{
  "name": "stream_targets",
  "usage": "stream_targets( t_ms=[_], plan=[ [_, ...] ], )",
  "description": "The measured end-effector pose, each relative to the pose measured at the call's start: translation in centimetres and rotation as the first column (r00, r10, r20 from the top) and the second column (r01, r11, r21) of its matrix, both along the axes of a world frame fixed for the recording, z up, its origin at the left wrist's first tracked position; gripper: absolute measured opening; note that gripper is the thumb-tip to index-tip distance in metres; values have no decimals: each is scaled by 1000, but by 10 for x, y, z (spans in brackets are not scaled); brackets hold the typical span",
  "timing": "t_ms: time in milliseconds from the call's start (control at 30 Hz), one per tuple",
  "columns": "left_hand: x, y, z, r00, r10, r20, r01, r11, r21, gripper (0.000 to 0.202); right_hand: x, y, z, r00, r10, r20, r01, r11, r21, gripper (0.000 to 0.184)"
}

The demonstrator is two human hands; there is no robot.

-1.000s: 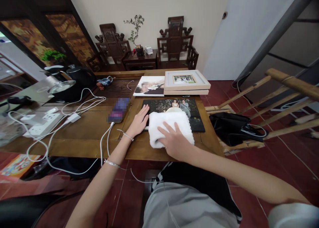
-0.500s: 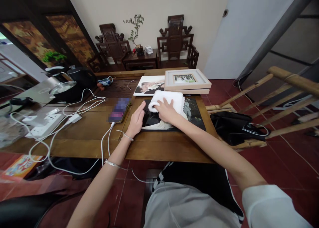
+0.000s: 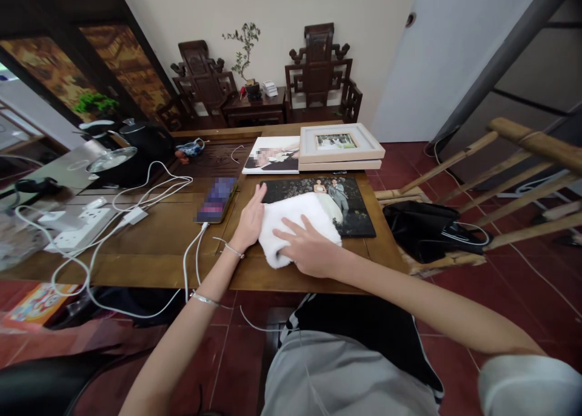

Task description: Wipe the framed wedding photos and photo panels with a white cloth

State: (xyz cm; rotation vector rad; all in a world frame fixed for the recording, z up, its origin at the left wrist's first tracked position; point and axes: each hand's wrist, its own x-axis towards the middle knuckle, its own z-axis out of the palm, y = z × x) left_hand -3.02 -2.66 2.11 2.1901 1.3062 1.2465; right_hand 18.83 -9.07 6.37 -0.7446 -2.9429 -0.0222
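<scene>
A dark wedding photo panel (image 3: 359, 217) lies flat on the wooden table, picturing two people in front of foliage. Against its left edge rests my left hand (image 3: 250, 219), fingers stretched out and close together. My right hand (image 3: 313, 250) presses a folded white towel (image 3: 295, 208) onto the panel, fingers spread over the cloth and the thumb side at its fold. The towel covers the panel's lower left part and hangs over its near edge onto the table.
Behind the panel lie a photo print (image 3: 273, 155) and stacked light wooden frames (image 3: 377, 148). A charging phone (image 3: 217, 201), white cables and a power strip (image 3: 84, 229) are on the left. A bamboo chair (image 3: 522, 137) holding a black bag (image 3: 418, 231) stands right.
My right hand has drawn the towel toward me, from the panel's far edge to its near edge, uncovering the pictured couple. The left hand stays at the left edge.
</scene>
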Motion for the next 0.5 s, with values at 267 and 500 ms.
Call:
stream_targets(
  t_ms=[267,500],
  plan=[
    [5,2,-3,987,-7,-163,1,999,-38,56,39,32,8,959,-283,22,284,953,-105,55],
    [3,4,-4,978,-9,-207,4,1000,-21,47,-3,105,19,898,-426,-112,407,900,-156,54]
  ],
)
